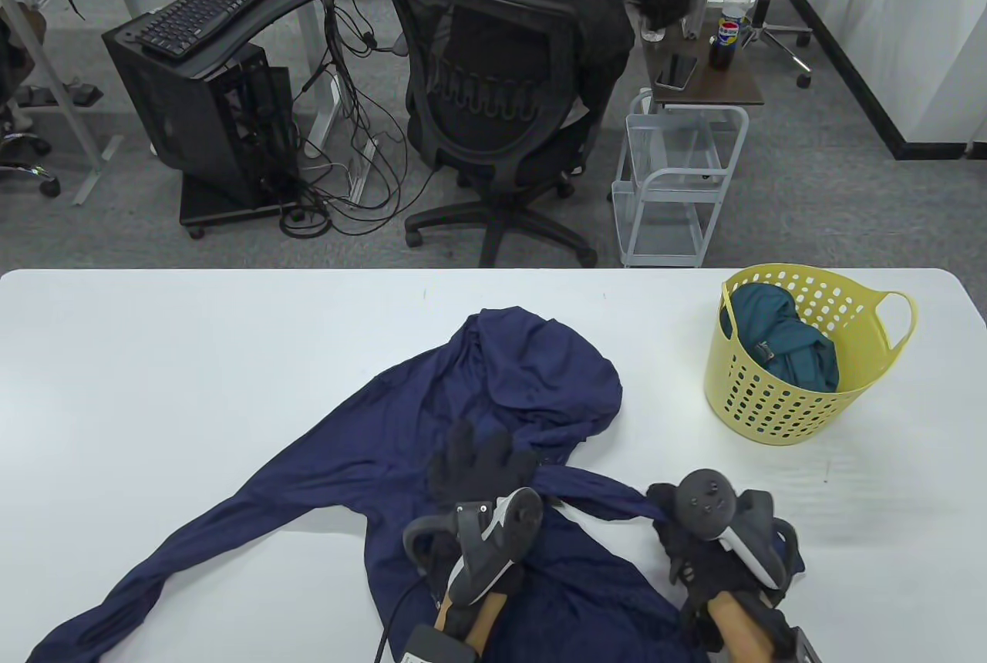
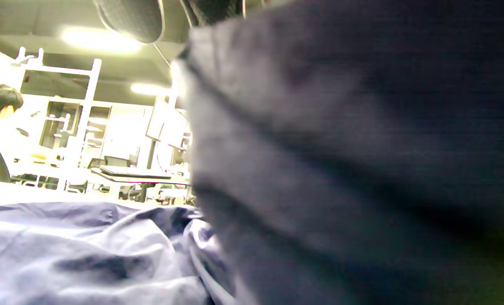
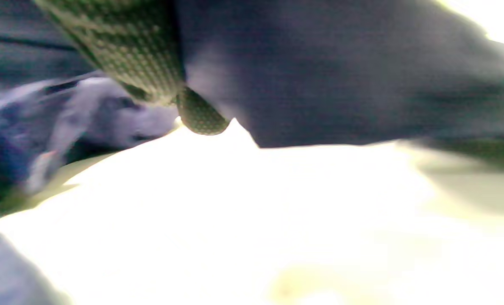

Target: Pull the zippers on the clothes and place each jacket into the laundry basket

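Navy jacket (image 1: 493, 416): spread on the white table (image 1: 154, 355), hood far, one sleeve trailing near left. Left hand (image 1: 478, 462): fingers spread, pressing flat on its chest; right hand (image 1: 694, 540): fingers curled, gripping a taut fold at the near right. Yellow laundry basket (image 1: 779, 401): far right, holding a teal jacket (image 1: 786, 347).

The table view is evenly and brightly lit from overhead, sharp throughout, with soft short shadows beside the perforated yellow plastic laundry basket (image 1: 794, 378) and the crumpled navy-blue fabric jacket (image 1: 493, 416) on the white worktop (image 1: 193, 355), whose far edge bows from wide-angle distortion. The left wrist view is dim and out of focus up close, with glaring ceiling lights and a washed-out background. The right wrist view is smeared with blur, its worktop blown out to white.
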### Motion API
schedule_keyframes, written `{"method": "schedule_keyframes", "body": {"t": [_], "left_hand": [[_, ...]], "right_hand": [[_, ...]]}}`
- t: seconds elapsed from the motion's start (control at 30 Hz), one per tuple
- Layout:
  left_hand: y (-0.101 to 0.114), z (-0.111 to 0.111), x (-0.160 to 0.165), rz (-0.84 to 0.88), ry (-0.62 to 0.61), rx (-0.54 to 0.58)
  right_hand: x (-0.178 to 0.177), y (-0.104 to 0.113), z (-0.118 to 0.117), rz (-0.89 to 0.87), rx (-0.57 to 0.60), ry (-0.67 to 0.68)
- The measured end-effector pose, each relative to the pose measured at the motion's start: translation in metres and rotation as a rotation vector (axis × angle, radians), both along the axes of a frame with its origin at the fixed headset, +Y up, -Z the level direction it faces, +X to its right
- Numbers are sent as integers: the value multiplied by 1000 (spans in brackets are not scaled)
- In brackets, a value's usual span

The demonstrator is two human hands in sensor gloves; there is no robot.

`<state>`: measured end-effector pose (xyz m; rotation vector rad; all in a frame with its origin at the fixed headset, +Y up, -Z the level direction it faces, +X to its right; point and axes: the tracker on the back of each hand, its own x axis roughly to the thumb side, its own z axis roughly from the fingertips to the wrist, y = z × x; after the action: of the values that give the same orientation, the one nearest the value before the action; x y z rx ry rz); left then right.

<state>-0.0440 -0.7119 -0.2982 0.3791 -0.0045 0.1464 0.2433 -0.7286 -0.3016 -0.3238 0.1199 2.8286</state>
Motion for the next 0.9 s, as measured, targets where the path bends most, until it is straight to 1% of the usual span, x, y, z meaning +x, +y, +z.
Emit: {"method": "schedule_keyframes", "body": {"t": [0.07, 0.1, 0.13, 0.17, 0.2, 0.23, 0.27, 0.3, 0.37, 0.4, 0.43, 0.47, 0.5, 0.53, 0.57, 0.6, 0.63, 0.67, 0.7, 0.73, 0.77, 0.8, 0.83, 0.87, 0.9], "left_hand": [[-7, 1, 11, 24, -117, -90], [-11, 1, 19, 11, -217, -224], [-12, 2, 22, -14, -285, -314], [-11, 5, 22, -28, -319, -347], [-8, 6, 20, -13, -320, -325], [-4, 7, 13, 19, -312, -292], [1, 6, 4, 50, -288, -280], [4, 6, -4, 79, -262, -279], [8, 3, -26, 163, -166, -296], [7, 1, -41, 194, -96, -315], [6, 0, -49, 202, -53, -341], [3, -2, -61, 207, -1, -381], [-2, -5, -73, 207, 58, -433], [-5, -6, -79, 204, 91, -478], [-10, -8, -87, 195, 113, -522], [-14, -11, -90, 193, 116, -538], [-20, -13, -94, 192, 126, -565], [-26, -16, -95, 181, 126, -614], [-30, -18, -94, 169, 116, -666], [-38, -20, -91, 150, 83, -775], [-44, -21, -89, 138, 49, -878], [-53, -21, -85, 115, 11, -1021], [-60, -21, -82, 86, -9, -1120], [-66, -21, -81, 53, 1, -1141], [-69, -22, -80, 37, 11, -1138]], "right_hand": [[34, 9, 1, -14, 35, -144], [58, 15, 5, -29, 98, -271], [75, 19, 9, -45, 162, -362], [93, 22, 16, -68, 232, -454], [105, 23, 21, -84, 273, -506], [118, 24, 27, -105, 305, -546], [127, 24, 31, -139, 297, -540], [130, 23, 32, -171, 268, -516], [127, 19, 32, -256, 128, -422], [119, 18, 30, -279, 36, -350], [111, 18, 27, -291, -13, -285], [100, 20, 25, -295, -33, -223], [82, 22, 22, -293, -38, -126], [69, 24, 20, -296, -45, -55], [48, 25, 17, -307, -66, 60], [34, 25, 16, -315, -70, 129], [12, 23, 14, -322, -49, 218], [-9, 18, 12, -302, -31, 272], [-21, 14, 9, -279, -26, 291], [-39, 5, 6, -243, -9, 297], [-49, -2, 3, -227, 3, 317], [-63, -14, -1, -206, -10, 371], [-69, -19, -4, -192, -35, 402], [-78, -29, -7, -170, -111, 450], [-81, -35, -9, -157, -149, 455]]}}
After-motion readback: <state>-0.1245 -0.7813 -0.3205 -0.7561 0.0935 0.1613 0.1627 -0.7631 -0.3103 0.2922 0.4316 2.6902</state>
